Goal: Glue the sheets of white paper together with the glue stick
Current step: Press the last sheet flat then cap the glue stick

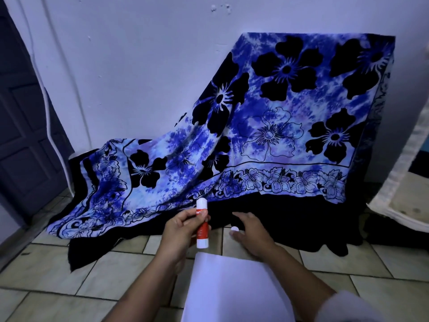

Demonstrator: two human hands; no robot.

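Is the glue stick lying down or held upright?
Held nearly upright: the left hand grips the glue stick around its middle, above the tiled floor.

We count two hands, the left hand and the right hand; one glue stick; one small white round piece; one pile of white paper, its sheets uncountable; one blue floral cloth; one black cloth; one door.

Paper nearest, glue stick beyond its L corner, cloth behind on floor, wall rearmost.
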